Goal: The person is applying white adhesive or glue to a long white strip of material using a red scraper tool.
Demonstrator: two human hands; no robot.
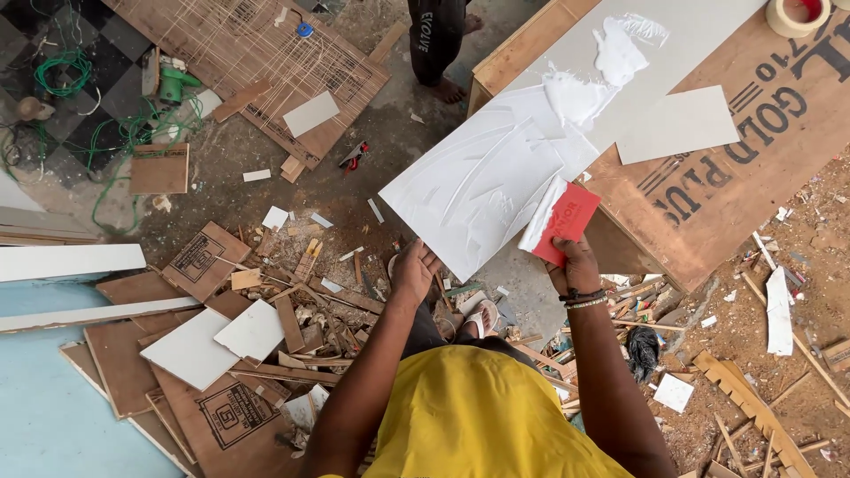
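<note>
Rough concrete floor (221, 168), littered with plywood offcuts (204, 257), white laminate scraps (190, 350) and splinters, fills most of what is seen, with a tangle of green cable (62, 71) on checkered tiles at the far left. A large plywood board (753, 150) is laid as a work surface at the upper right, and a roll of tape (797, 15) rests at its far corner. Bare feet of another person (447, 88) are seen at the top.

Across the board a long white laminate sheet (478, 195) is laid, overhanging its near edge. The near end of the sheet is already covered with a thin, streaked coat of white glue (496, 177). Farther up, two thick blobs (575, 93) are left unspread, and the far part of the sheet appears bare, so the spreading is judged to be roughly half done.

The sheet's near edge is steadied by the left hand (414, 270), its fingers curled under the corner. A red card (562, 221), used as a spreader and smeared white, is gripped by the right hand (575, 265) at the sheet's edge.
</note>
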